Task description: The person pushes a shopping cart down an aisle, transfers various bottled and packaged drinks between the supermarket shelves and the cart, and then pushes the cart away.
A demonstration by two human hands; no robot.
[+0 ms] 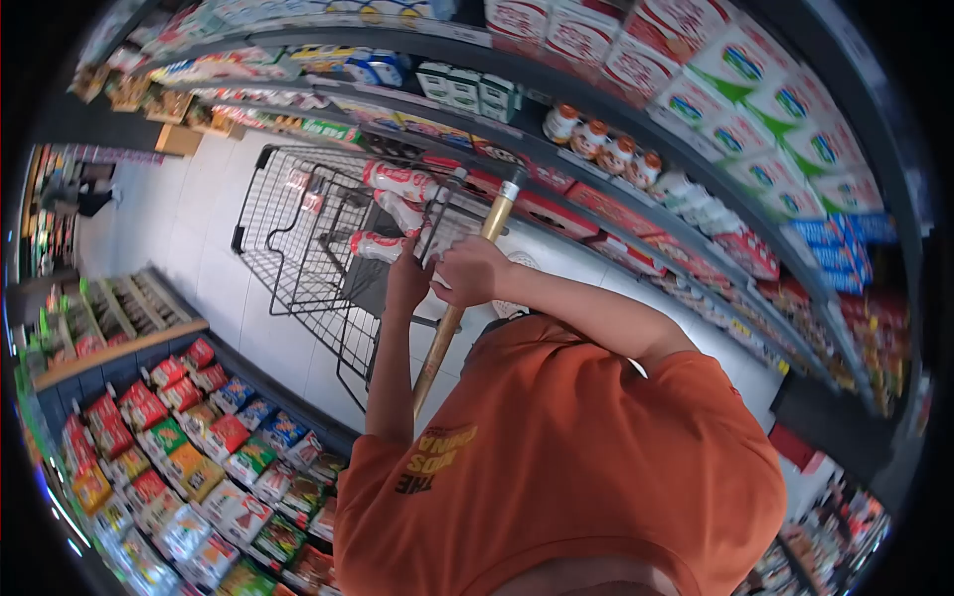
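A wire shopping cart (pixel 298 238) stands in front of me, its gold-coloured handle (pixel 437 353) running diagonally below my right forearm. My right hand (pixel 471 270) is closed in a fist above that handle; what it holds, if anything, is hidden. Close beside it, my left hand (pixel 405 283) has its fingers drawn together at the near end of the cart, and their grip is not clear. Just beyond my fingers lie red-and-white labelled bottles (pixel 399 181), several packed in the cart's upper part. A clear panel or wrap (pixel 452 221) shows between the hands and the shelf.
Tall shelves (pixel 556 89) with boxed cartons (pixel 745 109) and orange-capped bottles (pixel 588 139) line the right and far side. A slanted display of bagged snacks (pixel 229 437) stands at lower left. Pale floor tiles (pixel 204 214) run left of the cart.
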